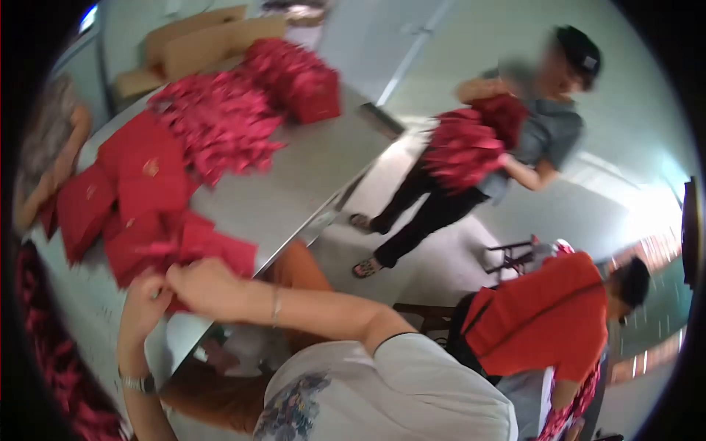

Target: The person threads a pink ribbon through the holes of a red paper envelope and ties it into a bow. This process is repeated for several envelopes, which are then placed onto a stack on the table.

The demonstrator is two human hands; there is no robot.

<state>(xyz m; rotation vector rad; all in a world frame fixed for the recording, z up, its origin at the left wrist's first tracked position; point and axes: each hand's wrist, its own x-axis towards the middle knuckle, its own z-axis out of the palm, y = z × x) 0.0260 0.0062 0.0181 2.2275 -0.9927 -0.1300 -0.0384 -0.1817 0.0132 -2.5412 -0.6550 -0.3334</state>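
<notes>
My left hand [144, 303], with a watch on its wrist, and my right hand [204, 285], with a thin bracelet, meet at the near edge of a grey table [294, 184]. Both pinch a red paper envelope [209, 246] that lies at the edge of a loose heap of flat red envelopes [140, 184]. Motion blur hides the exact finger grip. Farther along the table lie a tangled pile of red paper pieces [220, 125] and a stack of red bags [301, 81].
Cardboard boxes [206, 40] stand at the table's far end. A person in a grey shirt [548, 132] stands on the floor carrying a red bundle [471, 147]. Another person in a red shirt [544, 316] is at the right. A third person's arm [55, 162] rests at the left edge.
</notes>
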